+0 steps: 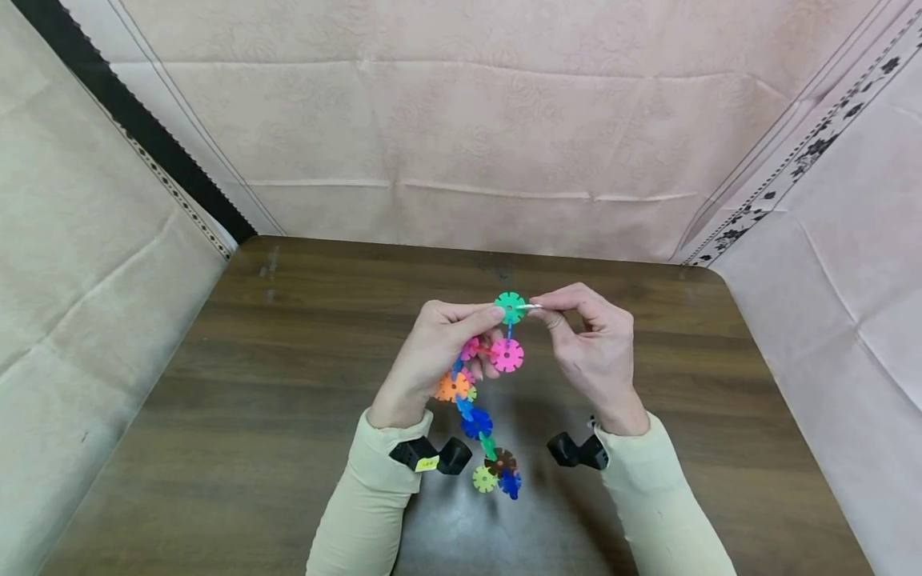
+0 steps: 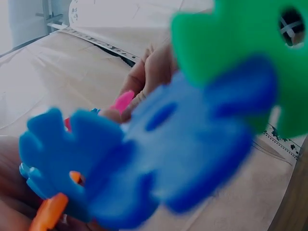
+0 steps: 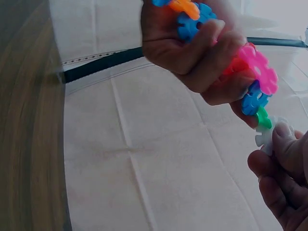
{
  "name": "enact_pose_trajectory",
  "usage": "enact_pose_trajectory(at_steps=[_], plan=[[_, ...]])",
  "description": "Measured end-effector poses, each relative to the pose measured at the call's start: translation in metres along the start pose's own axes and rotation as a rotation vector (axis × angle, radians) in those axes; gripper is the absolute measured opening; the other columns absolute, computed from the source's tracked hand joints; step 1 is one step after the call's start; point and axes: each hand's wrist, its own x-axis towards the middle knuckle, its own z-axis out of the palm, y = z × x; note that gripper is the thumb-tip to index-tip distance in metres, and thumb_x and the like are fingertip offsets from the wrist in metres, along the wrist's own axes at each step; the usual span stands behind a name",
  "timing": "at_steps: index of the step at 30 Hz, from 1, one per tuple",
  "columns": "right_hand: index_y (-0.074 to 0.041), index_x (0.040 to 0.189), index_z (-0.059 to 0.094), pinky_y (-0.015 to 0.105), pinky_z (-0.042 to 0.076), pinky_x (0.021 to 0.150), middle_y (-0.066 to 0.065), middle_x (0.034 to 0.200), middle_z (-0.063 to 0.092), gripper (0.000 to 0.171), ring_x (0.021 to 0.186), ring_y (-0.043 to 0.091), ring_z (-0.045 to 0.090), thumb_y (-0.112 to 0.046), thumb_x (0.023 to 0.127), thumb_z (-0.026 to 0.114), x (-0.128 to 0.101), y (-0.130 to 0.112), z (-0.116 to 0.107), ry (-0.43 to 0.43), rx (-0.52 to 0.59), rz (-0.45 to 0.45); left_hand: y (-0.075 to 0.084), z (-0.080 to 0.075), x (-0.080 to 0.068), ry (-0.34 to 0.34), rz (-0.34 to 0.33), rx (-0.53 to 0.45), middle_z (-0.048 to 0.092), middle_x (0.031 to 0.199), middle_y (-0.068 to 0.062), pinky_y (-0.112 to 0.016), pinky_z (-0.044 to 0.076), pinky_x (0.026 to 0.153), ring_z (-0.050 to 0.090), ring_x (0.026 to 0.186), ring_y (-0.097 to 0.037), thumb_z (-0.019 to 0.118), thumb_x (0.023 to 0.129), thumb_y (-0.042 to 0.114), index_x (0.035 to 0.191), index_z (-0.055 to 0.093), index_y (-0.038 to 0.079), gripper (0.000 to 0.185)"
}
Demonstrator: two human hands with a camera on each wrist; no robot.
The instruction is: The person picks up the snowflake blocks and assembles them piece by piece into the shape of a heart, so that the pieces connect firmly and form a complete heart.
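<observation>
Cream sleeves (image 1: 374,496) come in nearest us, a black wrist camera (image 1: 432,456) strapped on each. Between them the chain (image 1: 479,424) of coloured plastic discs hangs over the brown bench (image 1: 216,416), its lowest discs near the bench just beyond our wrists. Further up the chain, our left hand (image 1: 432,360) curls around its upper part, fingers pinching by the pink disc (image 1: 507,355) and forefinger reaching to the green disc (image 1: 510,306) at the top. Just beside the green disc, our right hand (image 1: 594,344) pinches a white disc (image 1: 535,306) between thumb and forefinger, its edge meeting the green one. Beyond the chain, the bench runs to a pale pink cloth (image 1: 468,144) hung behind it.
</observation>
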Motion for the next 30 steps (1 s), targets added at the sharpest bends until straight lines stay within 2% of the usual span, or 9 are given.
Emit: enact_pose_trajectory(at_steps=[5, 9, 14, 16, 18, 21, 25, 27, 30], plan=[[0.009, 0.086, 0.071, 0.021, 0.054, 0.067, 0.016, 0.079, 0.070, 0.016, 0.072, 0.024, 0.068, 0.020, 0.075, 0.071, 0.001, 0.000, -0.002, -0.015, -0.036, -0.015, 0.001, 0.002, 0.000, -0.008, -0.009, 0.019, 0.065, 0.070, -0.013, -0.029, 0.055, 0.047, 0.065, 0.050, -0.019, 0.065, 0.095, 0.021, 0.094, 0.070, -0.010, 0.031], [0.009, 0.090, 0.070, 0.024, 0.055, 0.071, 0.016, 0.083, 0.070, 0.017, 0.076, 0.023, 0.068, 0.019, 0.076, 0.071, 0.002, 0.000, -0.005, -0.056, -0.008, 0.007, 0.000, 0.003, 0.001, 0.009, -0.016, 0.016, 0.065, 0.069, -0.013, -0.029, 0.056, 0.048, 0.065, 0.050, -0.020, 0.064, 0.095, 0.021, 0.095, 0.069, -0.008, 0.030], [0.004, 0.113, 0.066, 0.025, 0.054, 0.077, 0.016, 0.100, 0.070, 0.035, 0.082, 0.022, 0.065, 0.013, 0.080, 0.071, -0.001, 0.006, -0.007, -0.105, 0.001, 0.077, -0.001, 0.005, 0.002, 0.029, -0.009, -0.045, 0.064, 0.073, -0.011, -0.025, 0.054, 0.047, 0.066, 0.053, -0.019, 0.061, 0.097, 0.021, 0.102, 0.066, -0.004, 0.026], [-0.002, 0.122, 0.063, 0.025, 0.053, 0.077, 0.012, 0.106, 0.070, 0.040, 0.084, 0.019, 0.065, 0.007, 0.084, 0.071, -0.006, 0.018, -0.006, -0.123, -0.012, 0.124, 0.000, 0.005, 0.002, 0.043, -0.001, -0.067, 0.063, 0.074, -0.010, -0.024, 0.052, 0.046, 0.066, 0.053, -0.019, 0.060, 0.098, 0.022, 0.103, 0.065, -0.002, 0.025], [-0.008, 0.126, 0.061, 0.028, 0.052, 0.077, 0.007, 0.106, 0.069, 0.038, 0.085, 0.018, 0.064, -0.002, 0.089, 0.069, -0.010, 0.034, -0.005, -0.158, -0.017, 0.198, 0.001, 0.002, 0.002, 0.067, 0.009, -0.084, 0.062, 0.073, -0.010, -0.023, 0.051, 0.045, 0.066, 0.053, -0.020, 0.059, 0.098, 0.022, 0.102, 0.064, -0.001, 0.024], [-0.015, 0.125, 0.061, 0.031, 0.052, 0.075, 0.000, 0.106, 0.067, 0.031, 0.087, 0.017, 0.062, -0.017, 0.094, 0.066, -0.018, 0.062, -0.002, -0.302, -0.044, 0.343, 0.002, -0.001, 0.001, 0.106, 0.025, -0.105, 0.061, 0.073, -0.009, -0.025, 0.053, 0.046, 0.067, 0.053, -0.020, 0.058, 0.099, 0.020, 0.099, 0.063, 0.001, 0.020], [-0.017, 0.120, 0.062, 0.032, 0.055, 0.074, -0.001, 0.102, 0.065, 0.028, 0.087, 0.018, 0.061, -0.025, 0.093, 0.067, -0.033, 0.093, 0.009, -0.662, -0.139, 0.518, 0.003, -0.003, 0.000, 0.116, 0.040, -0.136, 0.058, 0.074, -0.009, -0.032, 0.057, 0.051, 0.065, 0.055, -0.018, 0.055, 0.100, 0.017, 0.098, 0.062, 0.002, 0.016], [-0.015, 0.122, 0.061, 0.032, 0.055, 0.078, 0.001, 0.104, 0.065, 0.034, 0.089, 0.019, 0.061, -0.023, 0.090, 0.071, -0.043, 0.105, 0.020, -0.817, -0.182, 0.554, 0.004, -0.003, 0.000, 0.112, 0.041, -0.154, 0.057, 0.075, -0.008, -0.033, 0.058, 0.053, 0.062, 0.055, -0.018, 0.053, 0.100, 0.015, 0.098, 0.061, 0.002, 0.015], [-0.012, 0.127, 0.057, 0.033, 0.055, 0.082, 0.006, 0.106, 0.063, 0.043, 0.091, 0.021, 0.060, -0.016, 0.087, 0.074, -0.057, 0.117, 0.039, -0.934, -0.224, 0.527, 0.005, -0.003, 0.001, 0.129, 0.045, -0.173, 0.056, 0.076, -0.008, -0.030, 0.057, 0.053, 0.059, 0.057, -0.016, 0.051, 0.101, 0.013, 0.098, 0.059, 0.003, 0.014]])
